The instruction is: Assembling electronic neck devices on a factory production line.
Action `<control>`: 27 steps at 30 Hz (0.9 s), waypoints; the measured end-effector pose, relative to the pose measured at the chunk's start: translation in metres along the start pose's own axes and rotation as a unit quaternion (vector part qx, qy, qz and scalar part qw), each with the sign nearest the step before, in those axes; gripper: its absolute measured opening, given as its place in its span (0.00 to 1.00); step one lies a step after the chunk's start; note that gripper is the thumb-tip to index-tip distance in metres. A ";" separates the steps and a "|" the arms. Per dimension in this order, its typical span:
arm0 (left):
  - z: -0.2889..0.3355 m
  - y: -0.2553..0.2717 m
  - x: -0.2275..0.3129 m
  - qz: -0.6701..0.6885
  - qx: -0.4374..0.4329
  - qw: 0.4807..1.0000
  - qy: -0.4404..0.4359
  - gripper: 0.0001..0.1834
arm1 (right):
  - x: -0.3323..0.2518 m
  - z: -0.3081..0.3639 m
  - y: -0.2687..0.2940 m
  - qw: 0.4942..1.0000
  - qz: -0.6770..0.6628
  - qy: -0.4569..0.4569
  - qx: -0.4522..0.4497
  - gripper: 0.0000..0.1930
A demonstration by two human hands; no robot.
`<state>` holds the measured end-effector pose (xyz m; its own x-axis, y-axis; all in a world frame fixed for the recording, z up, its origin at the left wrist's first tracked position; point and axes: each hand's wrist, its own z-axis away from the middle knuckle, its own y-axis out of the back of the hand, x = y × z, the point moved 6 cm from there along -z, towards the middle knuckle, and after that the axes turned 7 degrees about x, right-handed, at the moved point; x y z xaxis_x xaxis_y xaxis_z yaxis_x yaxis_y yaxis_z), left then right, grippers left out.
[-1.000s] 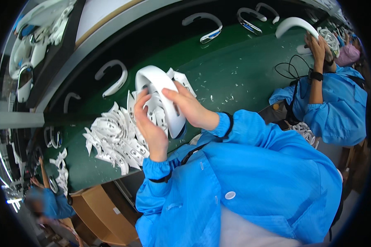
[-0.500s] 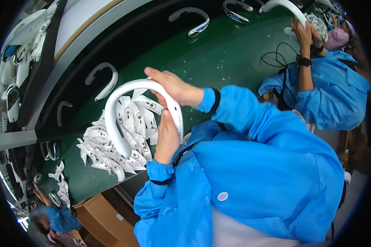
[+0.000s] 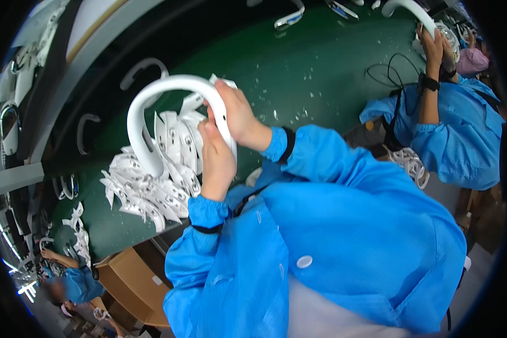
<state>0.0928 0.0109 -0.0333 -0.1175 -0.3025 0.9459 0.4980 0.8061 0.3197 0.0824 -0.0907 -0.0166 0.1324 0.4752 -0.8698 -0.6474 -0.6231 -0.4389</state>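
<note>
A white, C-shaped neck fan (image 3: 174,83) is held up over the green table, its rounded free end pointing down. My left hand (image 3: 217,160) is closed on the inner side of its near arm, thumb and fingers pressed together. My right hand (image 3: 239,115) grips the same arm from the outer side, a little higher up. A small dark slot shows on the arm between my hands. Below the fan lies a heap of white curved plastic pieces (image 3: 143,186) with small dark openings. My fingers hide part of the arm.
More curved fans (image 3: 290,19) lie along the far side of the green table (image 3: 298,73). A co-worker in blue (image 3: 456,129) holds another white fan (image 3: 408,8) at right, near a black cable (image 3: 388,73). An open cardboard box (image 3: 132,287) stands below the table's near edge.
The view has shifted, and the fan sits higher and further left in it. My right hand's thumb, earlier stretched out past the fan, is now drawn in against it; both hands keep hold.
</note>
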 end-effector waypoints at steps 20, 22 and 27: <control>-0.015 0.006 0.007 0.143 0.070 0.975 0.152 0.20 | 0.003 -0.002 -0.006 0.994 -0.110 0.016 -0.005 0.18; -0.019 0.005 0.002 0.123 0.077 0.985 0.089 0.20 | 0.006 -0.008 -0.001 0.995 -0.088 0.022 0.033 0.17; -0.012 -0.017 -0.027 0.110 0.045 0.987 0.107 0.27 | 0.049 0.000 0.024 0.990 -0.117 -0.062 0.042 0.13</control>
<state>0.0980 -0.0010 -0.0650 0.1732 -0.2074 0.9628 0.4112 0.9035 0.1207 0.0739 -0.0825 -0.0696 0.1968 0.6764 -0.7098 -0.6702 -0.4356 -0.6009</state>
